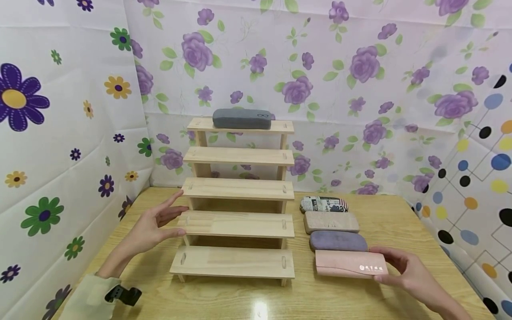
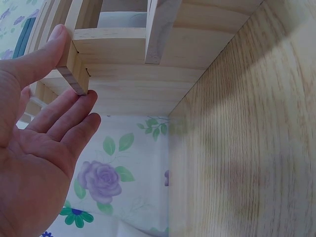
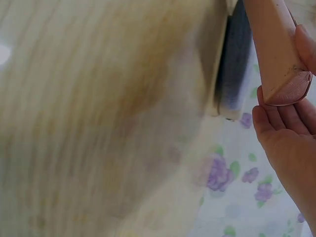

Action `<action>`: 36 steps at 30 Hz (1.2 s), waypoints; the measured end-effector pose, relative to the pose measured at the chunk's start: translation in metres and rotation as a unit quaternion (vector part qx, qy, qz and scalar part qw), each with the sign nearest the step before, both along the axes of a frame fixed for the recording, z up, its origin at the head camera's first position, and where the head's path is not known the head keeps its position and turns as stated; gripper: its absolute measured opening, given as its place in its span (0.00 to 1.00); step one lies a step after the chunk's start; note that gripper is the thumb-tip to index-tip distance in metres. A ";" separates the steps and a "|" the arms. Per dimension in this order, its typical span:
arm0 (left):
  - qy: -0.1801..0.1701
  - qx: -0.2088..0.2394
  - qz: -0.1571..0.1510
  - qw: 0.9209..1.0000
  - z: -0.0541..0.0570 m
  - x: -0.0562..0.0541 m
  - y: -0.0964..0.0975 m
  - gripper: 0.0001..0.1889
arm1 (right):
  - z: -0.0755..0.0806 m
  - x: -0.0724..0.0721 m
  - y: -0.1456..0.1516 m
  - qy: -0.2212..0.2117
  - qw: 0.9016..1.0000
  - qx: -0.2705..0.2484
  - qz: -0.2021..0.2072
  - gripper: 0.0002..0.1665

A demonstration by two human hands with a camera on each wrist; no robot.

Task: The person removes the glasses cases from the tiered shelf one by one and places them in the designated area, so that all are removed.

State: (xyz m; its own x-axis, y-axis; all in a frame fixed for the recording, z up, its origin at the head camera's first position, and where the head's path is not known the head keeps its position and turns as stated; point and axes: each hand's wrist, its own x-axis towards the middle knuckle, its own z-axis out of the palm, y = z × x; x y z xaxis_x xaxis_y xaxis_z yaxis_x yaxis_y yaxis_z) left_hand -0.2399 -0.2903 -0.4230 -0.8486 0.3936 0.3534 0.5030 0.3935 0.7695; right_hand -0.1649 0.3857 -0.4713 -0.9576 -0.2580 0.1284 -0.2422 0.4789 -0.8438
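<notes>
A stepped wooden rack [image 1: 236, 226] with several shelves stands on the table. At its left side, my left hand [image 1: 150, 226] holds the end of a lower shelf. The left wrist view shows the thumb [image 2: 44, 57] on one side of the board end and fingertips [image 2: 86, 101] at the other. My right hand [image 1: 408, 275] grips the right end of a pink glasses case [image 1: 348, 264], thumb in front and fingers behind. Just behind it lies a purple-blue glasses case [image 1: 338, 241]. A grey-blue glasses case [image 1: 242, 119] sits on the top shelf.
Behind the purple-blue case, a beige glasses case [image 1: 331, 222] and a newsprint-patterned case [image 1: 324, 204] lie in a row on the wooden table [image 1: 212, 302]. Flowered cloth [image 1: 248, 58] hangs behind the table, with patterned cloth on both sides.
</notes>
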 end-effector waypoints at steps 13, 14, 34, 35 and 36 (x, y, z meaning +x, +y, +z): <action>0.002 0.005 -0.003 1.000 0.000 0.000 0.001 0.54 | -0.011 -0.006 0.004 0.006 0.999 0.044 0.002 0.38; 0.002 0.006 -0.003 1.000 0.000 0.000 0.001 0.54 | -0.010 -0.007 0.004 0.013 0.998 0.054 0.002 0.38; -0.002 0.006 -0.005 1.000 0.001 0.001 0.000 0.54 | -0.018 -0.014 -0.002 0.013 0.978 0.206 -0.014 0.41; -0.001 0.006 -0.005 1.000 0.001 0.001 0.000 0.54 | -0.018 -0.014 -0.001 0.010 0.979 0.202 -0.015 0.41; 0.001 0.006 -0.004 1.000 0.001 0.000 0.000 0.54 | -0.018 -0.014 -0.001 0.009 0.980 0.196 -0.014 0.41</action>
